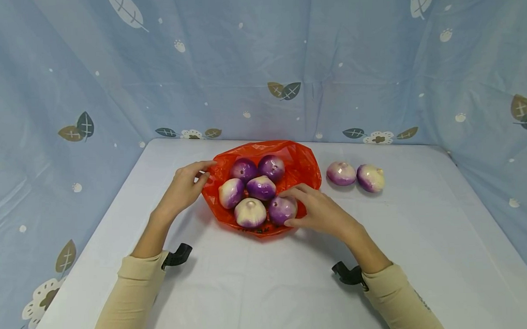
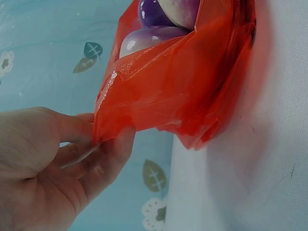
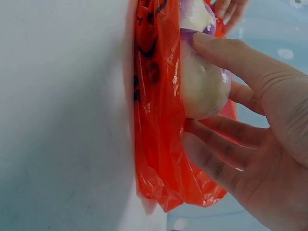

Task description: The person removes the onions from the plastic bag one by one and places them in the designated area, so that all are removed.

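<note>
A red plastic bag [image 1: 299, 170] lies on the table with its mouth spread wide, several glossy purple-and-white onions [image 1: 261, 188] inside. My left hand [image 1: 187, 186] is at the bag's left side; the left wrist view shows its thumb and fingers pinching the red rim [image 2: 108, 113]. At the front right of the bag, my right hand [image 1: 319, 212] curves its thumb and fingers round an onion [image 1: 282, 210]. Seen from the right wrist, that onion [image 3: 204, 84] sits between the thumb and the fingers, low against the bag's edge.
Two more onions lie side by side to the right of the bag, a paler one [image 1: 341, 174] and one with a cream tip [image 1: 370, 178]. The white table [image 1: 250, 291] ends at a blue leaf-patterned cloth [image 1: 242, 63] behind and at both sides.
</note>
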